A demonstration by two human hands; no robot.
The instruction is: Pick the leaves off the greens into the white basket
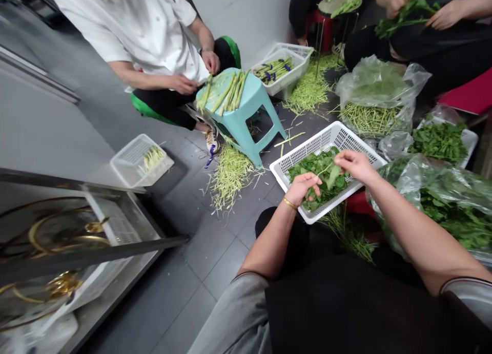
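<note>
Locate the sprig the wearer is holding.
The sprig is right of centre in the head view, between the left hand and right hand, over the white basket.

I'm holding both forearms (413, 213) out from the near side, left hand (303, 187) and slightly farther right hand (356, 165) pinching.

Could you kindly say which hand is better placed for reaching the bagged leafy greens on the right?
Probably the right hand: it is nearer the bagged greens than the left hand, though both hands hold a leafy stem.
</note>
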